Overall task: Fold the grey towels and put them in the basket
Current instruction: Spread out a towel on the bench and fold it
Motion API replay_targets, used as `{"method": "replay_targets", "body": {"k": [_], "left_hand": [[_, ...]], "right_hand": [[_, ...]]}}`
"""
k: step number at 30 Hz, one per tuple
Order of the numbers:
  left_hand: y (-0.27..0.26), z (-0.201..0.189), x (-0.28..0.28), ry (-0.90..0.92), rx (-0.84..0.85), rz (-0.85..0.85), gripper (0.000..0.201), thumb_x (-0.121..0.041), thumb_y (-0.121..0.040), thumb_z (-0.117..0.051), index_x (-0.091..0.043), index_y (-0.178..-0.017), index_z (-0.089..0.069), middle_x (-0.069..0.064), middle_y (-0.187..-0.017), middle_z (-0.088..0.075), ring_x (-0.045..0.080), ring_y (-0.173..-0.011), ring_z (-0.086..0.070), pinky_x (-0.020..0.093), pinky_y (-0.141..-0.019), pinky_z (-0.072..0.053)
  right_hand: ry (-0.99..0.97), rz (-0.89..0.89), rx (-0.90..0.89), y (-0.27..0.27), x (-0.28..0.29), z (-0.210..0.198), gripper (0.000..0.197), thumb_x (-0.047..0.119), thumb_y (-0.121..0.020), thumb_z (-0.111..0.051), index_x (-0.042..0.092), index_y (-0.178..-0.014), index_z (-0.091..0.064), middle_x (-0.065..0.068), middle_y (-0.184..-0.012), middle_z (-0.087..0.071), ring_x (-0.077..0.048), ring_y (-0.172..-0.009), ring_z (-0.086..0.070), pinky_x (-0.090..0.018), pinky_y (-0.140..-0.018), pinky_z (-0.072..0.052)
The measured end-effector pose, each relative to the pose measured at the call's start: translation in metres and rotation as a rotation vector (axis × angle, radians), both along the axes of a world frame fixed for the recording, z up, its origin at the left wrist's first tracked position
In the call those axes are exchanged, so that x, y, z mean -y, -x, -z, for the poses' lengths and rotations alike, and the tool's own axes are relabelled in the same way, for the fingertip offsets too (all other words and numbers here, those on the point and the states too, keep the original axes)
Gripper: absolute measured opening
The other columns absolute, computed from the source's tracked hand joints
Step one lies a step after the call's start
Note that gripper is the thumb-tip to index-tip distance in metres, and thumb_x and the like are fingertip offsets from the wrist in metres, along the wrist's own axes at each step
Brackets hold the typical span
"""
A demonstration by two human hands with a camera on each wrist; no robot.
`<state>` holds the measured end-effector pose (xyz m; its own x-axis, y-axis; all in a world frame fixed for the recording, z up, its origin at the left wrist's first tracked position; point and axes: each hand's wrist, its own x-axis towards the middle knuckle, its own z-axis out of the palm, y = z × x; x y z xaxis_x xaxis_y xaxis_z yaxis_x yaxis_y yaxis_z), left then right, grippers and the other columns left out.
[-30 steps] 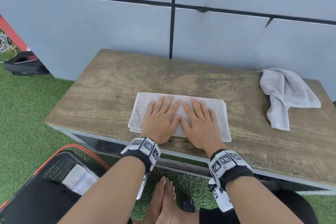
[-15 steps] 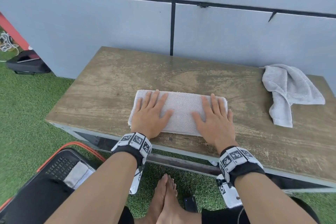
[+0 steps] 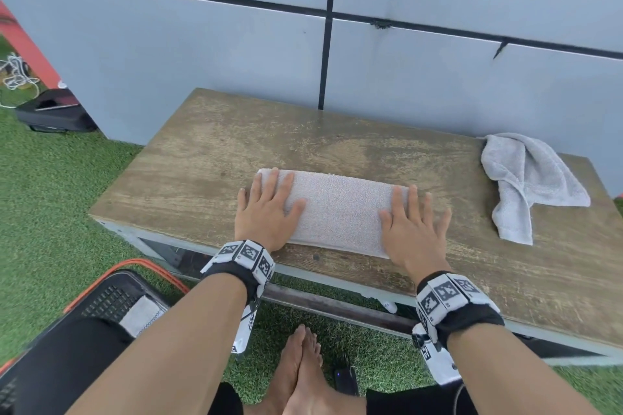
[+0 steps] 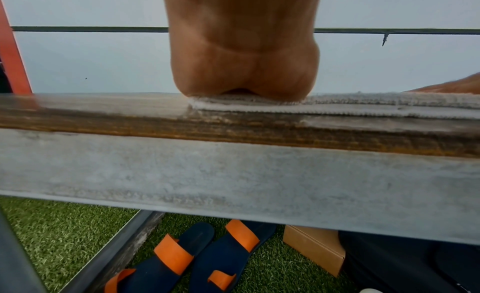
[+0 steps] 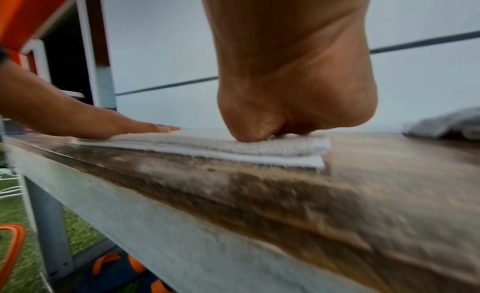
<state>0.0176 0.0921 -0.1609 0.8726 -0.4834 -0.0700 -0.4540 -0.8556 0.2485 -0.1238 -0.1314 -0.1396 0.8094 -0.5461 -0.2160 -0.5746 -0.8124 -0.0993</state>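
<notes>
Grey folded towel (image 3: 340,209) lies on the wooden tabletop (image 3: 209,158) — left hand (image 3: 266,212) and right hand (image 3: 413,229) flat on its ends, each grip spread, fingers straight. Left wrist view: palm heel presses the towel edge. Right wrist view: stacked layers show — a crumpled towel (image 5: 446,125) lies apart.

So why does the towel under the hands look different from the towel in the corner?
The folded towel lies flat in a neat rectangle; the crumpled towel is bunched and unfolded. The left hand and right hand press flat on the folded towel; nothing touches the crumpled towel. The folded towel sits near the table's front edge, the crumpled towel at its far right. Both are grey.
</notes>
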Motion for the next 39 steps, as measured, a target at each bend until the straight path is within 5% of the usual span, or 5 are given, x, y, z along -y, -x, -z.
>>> {"method": "replay_targets", "body": {"k": [11,17,21,28,39], "left_hand": [[0.015,-0.006,0.002,-0.022,-0.060,-0.099,0.069,-0.067,-0.098,-0.011,-0.039,-0.159,0.003,-0.006,-0.168,0.010,0.025,-0.154,0.014,0.060,-0.118,0.013],[0.049,-0.012,0.003,-0.034,-0.136,-0.219,0.074,-0.069,-0.097,-0.010,-0.034,-0.159,0.006,-0.001,-0.168,0.012,0.035,-0.153,0.012,0.067,-0.117,0.006],[0.064,-0.025,0.003,-0.156,-0.036,-0.240,0.086,-0.073,-0.092,-0.016,-0.017,-0.157,-0.015,0.014,-0.163,-0.015,0.039,-0.149,-0.010,0.067,-0.117,-0.006],[0.068,-0.034,-0.017,-0.142,0.038,-0.268,0.096,-0.085,-0.080,-0.034,-0.013,-0.143,-0.036,0.016,-0.145,-0.042,0.036,-0.132,-0.039,0.055,-0.111,-0.028],[0.078,-0.064,-0.021,0.184,-0.381,-0.325,0.039,-0.040,-0.080,-0.058,-0.006,-0.099,-0.061,0.018,-0.108,-0.063,0.034,-0.096,-0.064,0.047,-0.088,-0.056]], "right_hand": [[0.196,-0.382,0.367,0.037,-0.045,0.006,0.037,0.045,-0.100,-0.049,0.038,-0.137,-0.051,0.003,-0.099,-0.043,-0.018,-0.085,-0.038,-0.034,-0.076,-0.041],[0.169,-0.313,0.297,0.020,-0.035,-0.003,0.063,0.009,-0.089,-0.062,0.032,-0.146,-0.048,0.001,-0.120,-0.051,-0.023,-0.109,-0.046,-0.039,-0.097,-0.042],[0.126,-0.277,0.167,0.015,-0.034,-0.017,0.071,0.014,-0.090,-0.059,0.023,-0.154,-0.029,-0.006,-0.163,-0.022,-0.031,-0.152,-0.014,-0.049,-0.123,-0.011],[-0.042,-0.434,0.280,0.044,-0.073,-0.005,0.049,0.023,-0.093,-0.048,0.027,-0.141,-0.039,-0.006,-0.143,-0.032,-0.027,-0.131,-0.036,-0.046,-0.106,-0.044],[-0.151,-0.380,0.139,0.060,-0.055,0.014,0.060,0.042,-0.105,-0.027,0.046,-0.157,0.003,0.014,-0.167,0.018,-0.022,-0.155,0.012,-0.054,-0.124,0.002]]}}
